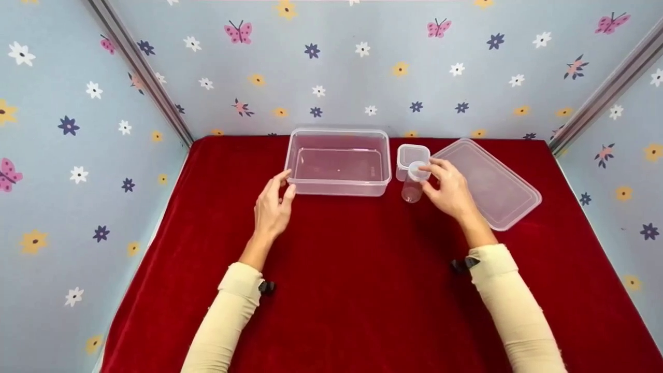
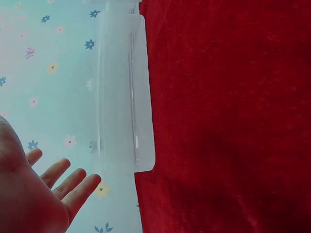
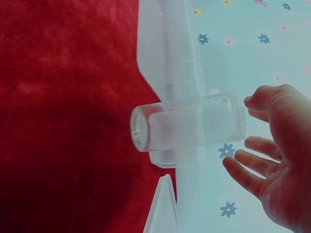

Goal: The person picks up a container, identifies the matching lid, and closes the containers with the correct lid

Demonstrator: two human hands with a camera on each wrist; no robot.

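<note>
A large clear rectangular container (image 1: 339,188), with no lid on it, stands at the back of the red cloth. My left hand (image 1: 273,207) is at its front left corner, fingers spread and loose; contact cannot be told. In the left wrist view, the fingers (image 2: 80,187) show apart with nothing between them. A clear round jar (image 1: 412,190) with a pale lid stands upright right of the container. My right hand (image 1: 448,189) is at its lid, fingers loosely bent, with the thumb close to the jar's top in the right wrist view. Whether they touch is unclear.
Behind the jar stands a small square lidded container (image 1: 413,154). To the right, a large translucent rectangular lid (image 1: 492,186) lies flat on the red cloth (image 1: 336,280). Flower-patterned walls (image 1: 342,67) close off the back and both sides.
</note>
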